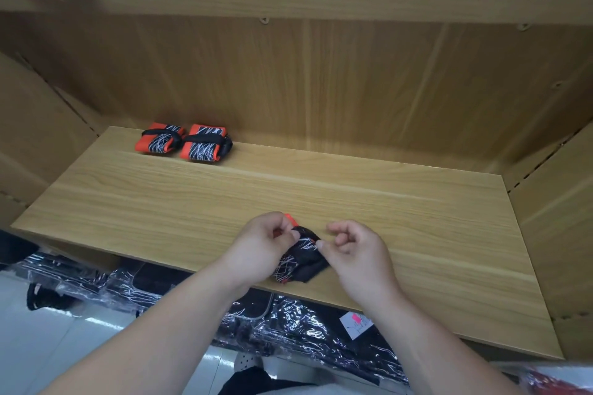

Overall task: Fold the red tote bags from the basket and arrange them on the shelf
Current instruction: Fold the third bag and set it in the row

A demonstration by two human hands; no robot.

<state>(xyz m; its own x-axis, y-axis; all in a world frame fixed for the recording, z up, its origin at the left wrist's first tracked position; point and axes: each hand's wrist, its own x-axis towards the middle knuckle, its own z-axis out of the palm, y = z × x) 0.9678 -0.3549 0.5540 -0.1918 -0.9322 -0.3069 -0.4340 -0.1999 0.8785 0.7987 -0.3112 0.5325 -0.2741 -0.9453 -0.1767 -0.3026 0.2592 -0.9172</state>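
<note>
Shelf point(353, 189) holds two folded bags point(202, 145) back-left.
Your left grip point(263, 247) pinches third bag point(301, 261) at front; right grip point(359, 253) curled, hold unclear.

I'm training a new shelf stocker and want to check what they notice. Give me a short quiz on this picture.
1. How many folded tote bags lie at the back left of the shelf?
2. True or false: those bags sit at opposite ends of the shelf.
3. The left hand is: A pinching the tote bag at the front edge; B flat on the shelf; C touching the back pair.
Key: 1 two; 2 false, they lie side by side; 3 A.
</note>
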